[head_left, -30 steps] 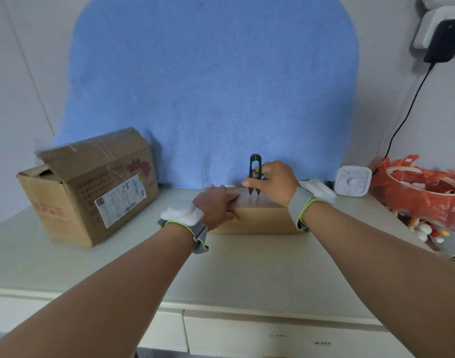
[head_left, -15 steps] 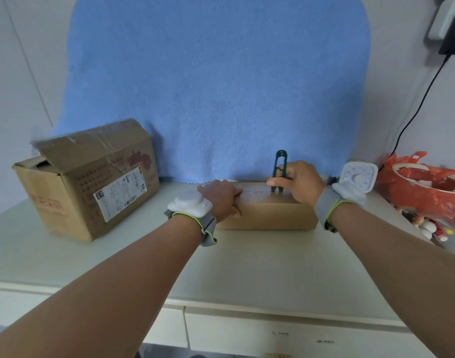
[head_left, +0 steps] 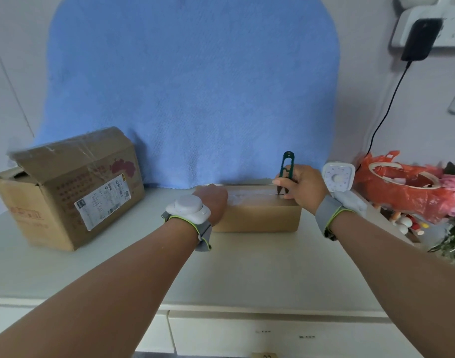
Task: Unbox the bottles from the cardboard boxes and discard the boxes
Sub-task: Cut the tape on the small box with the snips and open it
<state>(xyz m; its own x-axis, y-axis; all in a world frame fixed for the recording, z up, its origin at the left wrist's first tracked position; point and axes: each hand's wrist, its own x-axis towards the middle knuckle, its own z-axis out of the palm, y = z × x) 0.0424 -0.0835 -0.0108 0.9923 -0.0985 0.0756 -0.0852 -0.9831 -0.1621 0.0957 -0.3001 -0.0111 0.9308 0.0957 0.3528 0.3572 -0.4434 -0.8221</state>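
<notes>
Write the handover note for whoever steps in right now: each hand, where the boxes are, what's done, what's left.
Left hand: pressed on the left end of the small box, steadying it.
Right hand: fingers closed on green snips, tips at the tape on the right end of the box top.
Large box: on the counter's left, top flap partly raised.
Done: tape cut under way at most; small box not opened.
Left: open it, take out bottles (none in sight), check the large box, discard both.

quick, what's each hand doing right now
Left hand: pressed flat on the small box, holding nothing.
Right hand: closed on the green snips, tips at the tape.
</notes>
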